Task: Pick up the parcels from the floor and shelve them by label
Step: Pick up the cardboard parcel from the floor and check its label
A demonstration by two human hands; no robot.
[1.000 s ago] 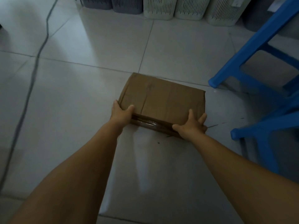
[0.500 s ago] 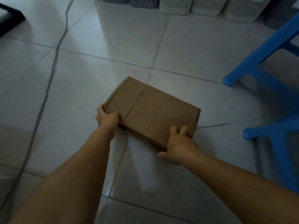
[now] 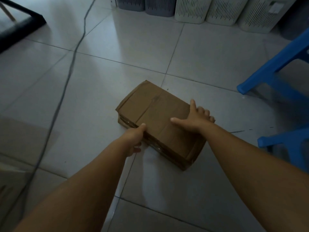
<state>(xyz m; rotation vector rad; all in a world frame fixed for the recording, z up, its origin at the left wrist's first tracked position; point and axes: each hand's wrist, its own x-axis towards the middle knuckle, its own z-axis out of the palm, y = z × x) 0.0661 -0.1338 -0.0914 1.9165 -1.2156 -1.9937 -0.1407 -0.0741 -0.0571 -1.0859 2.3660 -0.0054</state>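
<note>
Here, head view, single item in hand: one brown cardboard parcel (image 3: 158, 121), flat and skewed on the tiled floor (image 3: 133, 47), its lower corner pointing toward you. Whether its underside has left the tiles cannot be told.

Your left hand (image 3: 133, 139) — closed on the near long edge, thumb on top, fingers curled under or against the side. Your right hand (image 3: 194, 118) — spread flat over the far right edge, thumb across the top face, fingers wrapped down the side; gripping, not yet bearing weight as far as can be judged.

No label shows on the top face; it is probably underneath or on a side, so plan to turn the parcel once it is up. For a clean lift, get both sets of fingers under opposite edges and keep the box level, since the flap seams look creased and may give.

Surroundings: blue plastic chair (image 3: 275, 67) near on the right, its legs the closest obstacle. Cable (image 3: 66, 81) running down the floor well to the left — mind your feet. Slatted bins (image 3: 217, 9) in a row at the far side; dark frame (image 3: 21, 27) at upper left. Open tile lies ahead and to the left
</note>
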